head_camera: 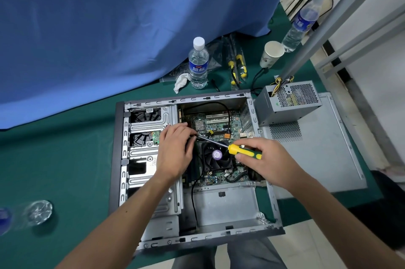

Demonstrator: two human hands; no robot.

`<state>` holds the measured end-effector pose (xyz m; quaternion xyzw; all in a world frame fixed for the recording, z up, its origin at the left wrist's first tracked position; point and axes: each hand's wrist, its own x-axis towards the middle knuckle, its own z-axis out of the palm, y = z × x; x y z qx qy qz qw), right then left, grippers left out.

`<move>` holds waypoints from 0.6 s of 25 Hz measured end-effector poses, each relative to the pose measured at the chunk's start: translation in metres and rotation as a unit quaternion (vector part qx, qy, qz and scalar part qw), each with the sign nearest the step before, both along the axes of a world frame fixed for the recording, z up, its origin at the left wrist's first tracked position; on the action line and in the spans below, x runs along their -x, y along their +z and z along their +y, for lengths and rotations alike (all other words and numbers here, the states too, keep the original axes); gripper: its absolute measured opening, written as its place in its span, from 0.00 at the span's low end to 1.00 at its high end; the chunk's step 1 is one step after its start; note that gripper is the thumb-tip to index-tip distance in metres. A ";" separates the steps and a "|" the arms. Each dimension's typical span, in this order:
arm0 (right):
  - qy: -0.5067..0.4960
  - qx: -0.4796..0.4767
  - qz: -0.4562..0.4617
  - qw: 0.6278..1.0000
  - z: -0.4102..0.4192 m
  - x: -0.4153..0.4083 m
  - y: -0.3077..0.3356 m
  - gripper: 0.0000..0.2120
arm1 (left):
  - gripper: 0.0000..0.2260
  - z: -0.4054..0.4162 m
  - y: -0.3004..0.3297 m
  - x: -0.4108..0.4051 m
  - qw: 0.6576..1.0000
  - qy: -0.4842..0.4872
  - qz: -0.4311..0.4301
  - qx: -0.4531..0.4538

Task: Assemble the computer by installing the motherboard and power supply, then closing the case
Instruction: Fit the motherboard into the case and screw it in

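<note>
Nearest me, the open computer case point(198, 237) lies on its side on the green desk point(65, 170), my forearms reaching in over its front edge. My right hand point(262, 160) is curled round the yellow-and-green handle of the screwdriver point(243, 151), thumb pressing its underside. My left hand point(176, 150) pinches the shaft near the tip, fingers closed on the metal. Beneath both sits the motherboard point(219, 125), already inside the case, its CPU fan point(215, 156) under the shaft. Beyond, the power supply point(287, 102) rests outside on the detached side panel point(317, 152). Farther back stand a water bottle point(198, 64) and a paper cup point(271, 53).
</note>
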<state>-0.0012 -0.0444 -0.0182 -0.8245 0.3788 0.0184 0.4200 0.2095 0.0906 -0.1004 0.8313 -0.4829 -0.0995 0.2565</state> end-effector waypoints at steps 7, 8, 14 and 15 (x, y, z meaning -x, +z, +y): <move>-0.001 -0.002 -0.001 1.000 0.000 -0.003 -0.001 0.14 | 0.06 0.000 0.001 -0.001 1.000 0.013 0.007 0.012; 0.005 -0.004 0.002 1.000 -0.001 -0.004 0.000 0.15 | 0.06 0.000 0.001 -0.001 1.000 0.009 0.005 0.013; 0.134 0.058 0.098 0.984 -0.026 -0.019 0.021 0.18 | 0.05 -0.001 0.002 -0.001 1.000 -0.012 -0.007 -0.008; 0.154 0.053 0.112 0.980 -0.032 -0.024 0.025 0.19 | 0.05 -0.002 0.001 -0.001 1.000 -0.015 -0.014 -0.009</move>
